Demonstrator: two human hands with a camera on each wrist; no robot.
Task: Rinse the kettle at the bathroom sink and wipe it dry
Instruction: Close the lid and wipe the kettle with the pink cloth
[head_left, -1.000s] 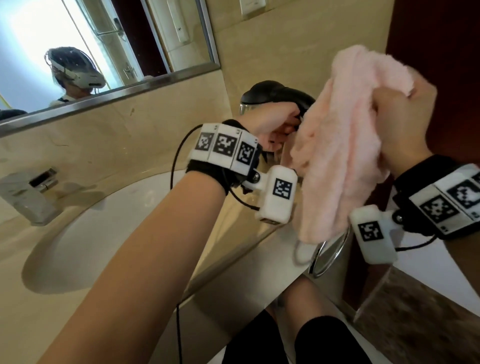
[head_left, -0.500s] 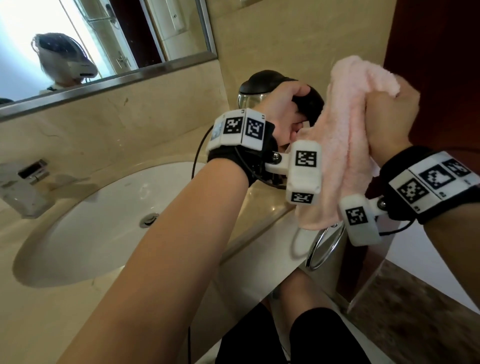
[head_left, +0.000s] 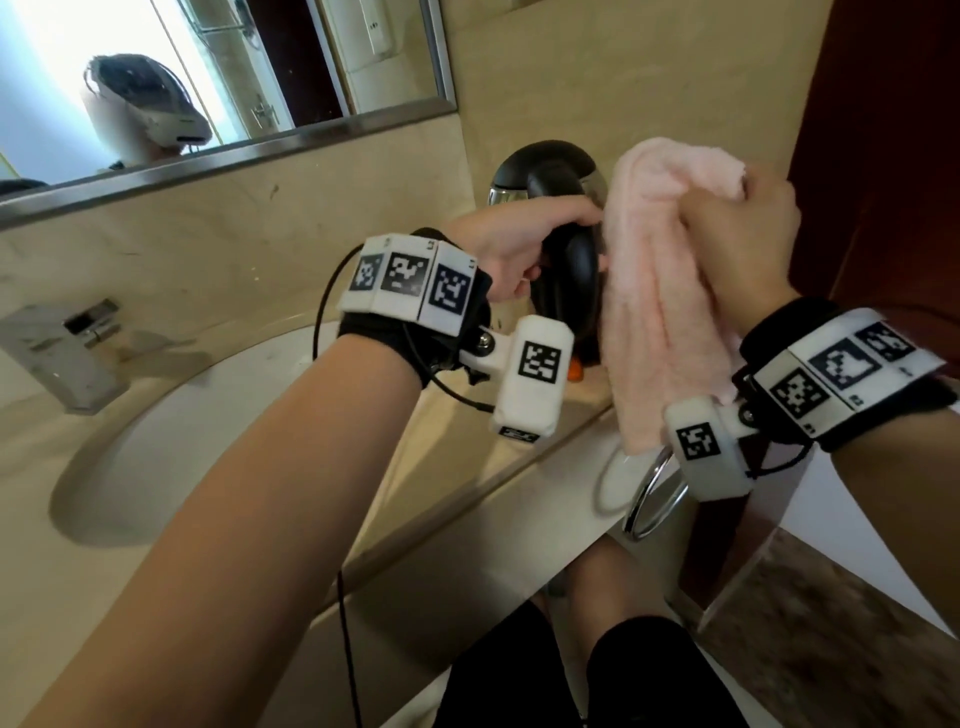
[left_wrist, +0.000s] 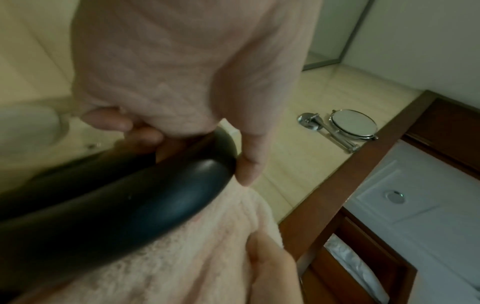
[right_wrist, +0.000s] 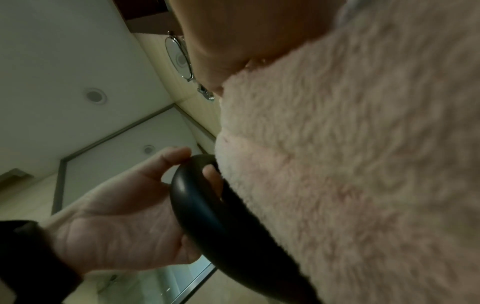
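The kettle (head_left: 543, 169) has a black lid, a steel body and a black loop handle (head_left: 571, 270). It is held upright over the counter's right end. My left hand (head_left: 550, 234) grips the handle, fingers curled through the loop (left_wrist: 130, 205) and thumb on its outer side. My right hand (head_left: 743, 223) grips a bunched pink towel (head_left: 670, 291), which lies against the kettle's right side and hides most of the body. In the right wrist view the towel (right_wrist: 350, 164) touches the handle (right_wrist: 207, 216) beside my left hand (right_wrist: 124, 216).
A white sink basin (head_left: 208, 415) is set in the beige counter at the left, with a steel faucet (head_left: 62, 353) behind it. A chrome towel ring (head_left: 649, 493) hangs below the counter edge. A brown door (head_left: 883, 156) is close on the right. A round wall mirror (left_wrist: 353, 125) is mounted nearby.
The right hand has brought the towel down and left against the kettle's side. The left hand keeps its grip on the handle, and the kettle sits a little lower in view.
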